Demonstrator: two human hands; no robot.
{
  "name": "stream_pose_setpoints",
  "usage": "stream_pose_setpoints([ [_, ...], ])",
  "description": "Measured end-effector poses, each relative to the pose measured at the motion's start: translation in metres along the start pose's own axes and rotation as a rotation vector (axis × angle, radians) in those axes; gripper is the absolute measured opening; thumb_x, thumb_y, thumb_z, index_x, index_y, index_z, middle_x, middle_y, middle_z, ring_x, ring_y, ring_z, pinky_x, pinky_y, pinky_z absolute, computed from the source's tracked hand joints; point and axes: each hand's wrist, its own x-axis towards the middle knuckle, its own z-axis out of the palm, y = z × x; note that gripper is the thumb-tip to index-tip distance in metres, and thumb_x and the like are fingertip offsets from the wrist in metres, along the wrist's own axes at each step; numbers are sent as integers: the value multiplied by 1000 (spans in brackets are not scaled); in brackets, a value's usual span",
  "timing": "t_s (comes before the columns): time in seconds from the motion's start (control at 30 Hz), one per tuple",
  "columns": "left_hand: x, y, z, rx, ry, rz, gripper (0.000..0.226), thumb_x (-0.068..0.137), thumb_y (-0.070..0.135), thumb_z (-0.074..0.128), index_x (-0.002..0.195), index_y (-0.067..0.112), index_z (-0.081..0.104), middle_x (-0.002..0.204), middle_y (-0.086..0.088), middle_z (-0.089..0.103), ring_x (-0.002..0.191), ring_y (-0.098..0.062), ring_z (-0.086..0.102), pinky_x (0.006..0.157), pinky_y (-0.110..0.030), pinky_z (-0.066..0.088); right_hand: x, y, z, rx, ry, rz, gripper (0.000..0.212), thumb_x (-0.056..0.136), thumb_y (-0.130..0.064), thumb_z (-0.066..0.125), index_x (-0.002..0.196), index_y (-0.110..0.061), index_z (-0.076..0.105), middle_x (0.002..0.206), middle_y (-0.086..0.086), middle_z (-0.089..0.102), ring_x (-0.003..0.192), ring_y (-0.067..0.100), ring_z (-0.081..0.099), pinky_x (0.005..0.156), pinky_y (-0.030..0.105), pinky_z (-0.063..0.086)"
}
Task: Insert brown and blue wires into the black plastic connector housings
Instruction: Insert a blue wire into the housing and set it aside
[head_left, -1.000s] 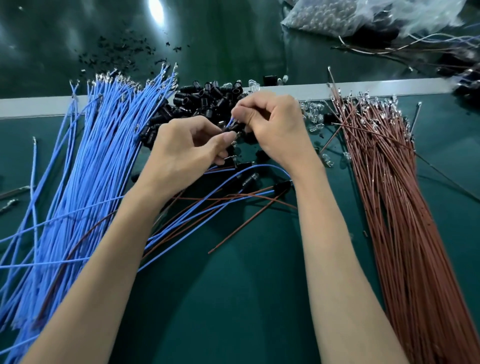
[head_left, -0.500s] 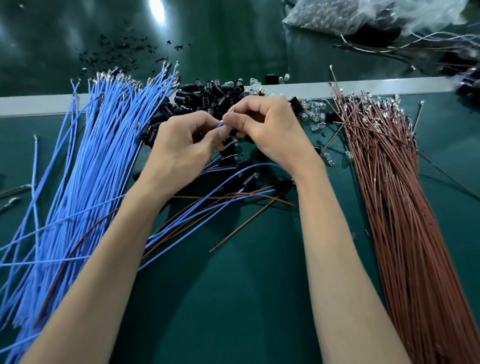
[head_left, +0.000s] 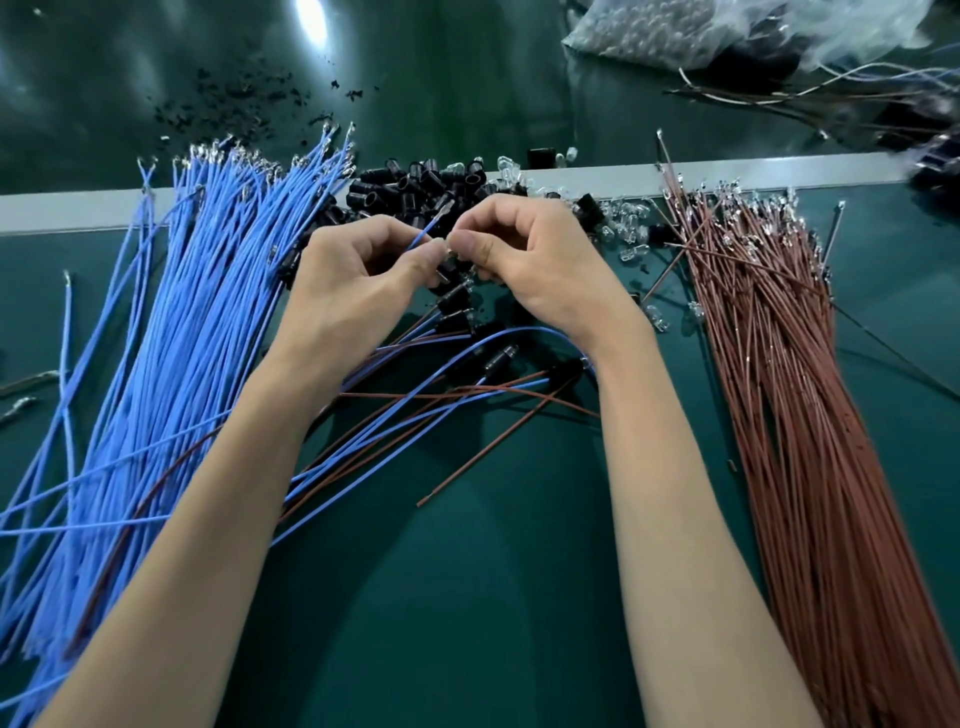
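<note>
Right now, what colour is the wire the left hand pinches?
Blue wire, clearest in the head view.

We see a dark green bench (head_left: 467, 623) crossed by a pale strip (head_left: 67, 208). At nine o'clock lies a sheaf of blue wires (head_left: 171, 338), at three a sheaf of brown wires (head_left: 810, 415), and at twelve a heap of black connector housings (head_left: 415, 187), with small clear parts (head_left: 623, 228) just beside it at one.

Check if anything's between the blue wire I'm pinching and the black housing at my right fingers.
Nothing visible does. The left hand pinches the blue wire, its tip close beside the right hand. The housing is mostly hidden under the thumbs, so its opening can't be checked.
</note>
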Motion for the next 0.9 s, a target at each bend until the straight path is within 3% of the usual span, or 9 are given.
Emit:
stream_pose_setpoints([
  [0.17, -1, -1, 0, 39, -3, -2, 14, 89, 21, 66, 75, 21, 67, 64, 9, 63, 56, -4, 47, 56, -20, 38, -5, 7, -9, 77, 5, -9, 12, 84, -9, 70, 93, -15, 73, 83, -5, 72, 81, 2, 65, 81, 17, 49],
  [0.27, -1, 0, 1, 56, -10, -6, 15, 90, 20, 66, 74, 21, 67, 63, 9, 63, 52, 0, 46, 53, -16, 36, -6, 10, -13, 108, 32, -19, 21, 86, -5, 68, 103, -15, 70, 85, -1, 71, 79, 5, 64, 78, 17, 48],
  [0.5, -1, 0, -1, 41, -43, -11, 17, 90, 24, 66, 74, 18, 69, 64, 3, 63, 57, -11, 47, 56, -25, 36, -5, 8, -8, 173, 35, -41, 17, 78, -3, 75, 89, -16, 73, 82, -8, 73, 80, 5, 68, 77, 18, 51],
  [0.7, -2, -1, -2, 53, -40, -15, 17, 89, 25, 66, 74, 20, 69, 64, 3, 63, 59, -13, 47, 59, -27, 37, -2, 10, -4, 125, 23, -42, 17, 76, -5, 77, 91, -13, 73, 90, 6, 73, 86, 13, 69, 86, 28, 55],
  [0.9, 1, -3, -3, 35, -23, -19, 19, 88, 28, 67, 71, 22, 69, 60, 9, 63, 54, -3, 49, 60, -25, 41, 0, 13, 0, 107, 67, -59, 14, 75, -10, 78, 88, -16, 75, 85, 2, 74, 82, 9, 69, 83, 26, 54],
])
